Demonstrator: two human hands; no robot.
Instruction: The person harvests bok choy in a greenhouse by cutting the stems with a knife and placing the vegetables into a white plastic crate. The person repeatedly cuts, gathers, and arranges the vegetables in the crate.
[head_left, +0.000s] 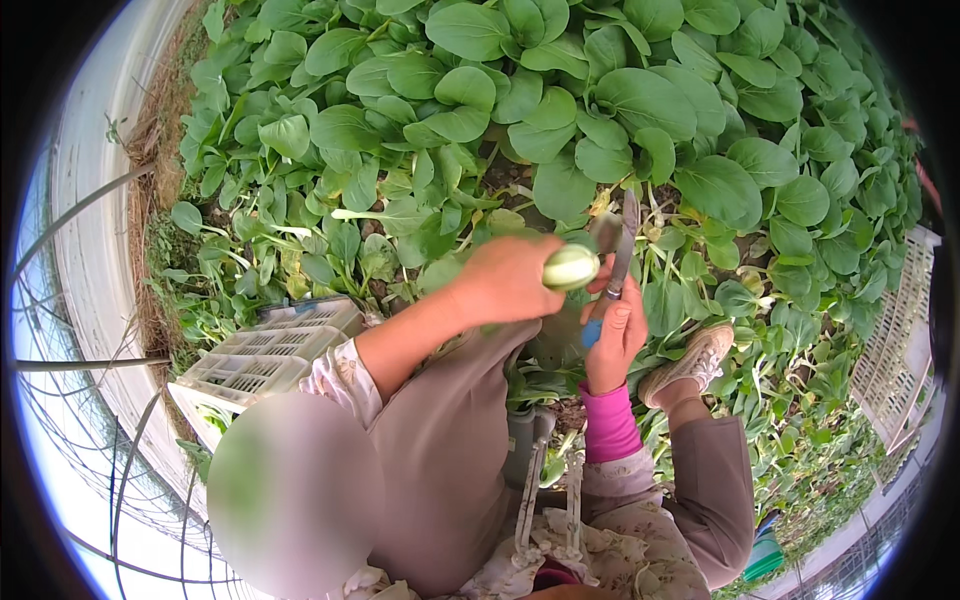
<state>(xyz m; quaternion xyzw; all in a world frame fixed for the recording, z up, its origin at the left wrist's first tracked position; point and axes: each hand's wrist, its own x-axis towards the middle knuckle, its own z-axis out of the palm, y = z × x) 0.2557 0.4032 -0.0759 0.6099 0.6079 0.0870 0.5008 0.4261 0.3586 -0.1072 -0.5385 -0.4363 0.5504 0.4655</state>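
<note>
My left hand (510, 277) is closed around a leafy green plant; its pale green-and-white stalk base (571, 267) points right, and its leaves are mostly hidden or blurred. Close by on the right, my right hand (621, 334) grips a knife (624, 244) by its handle, where a blue part shows. The blade points up the picture, towards the standing greens. A small dark blurred patch lies between the stalk base and the blade. Broad-leaved greens, likely pak choi (652, 105), grow densely in front of me.
A pale plastic crate (262, 352) stands at left, another (892, 337) at far right. Cut or loose leaves and yellowed stalks lie on the soil. My shoe (694, 364) is right of my right hand. Metal hoops (90, 364) and white sheeting (97, 225) border the left.
</note>
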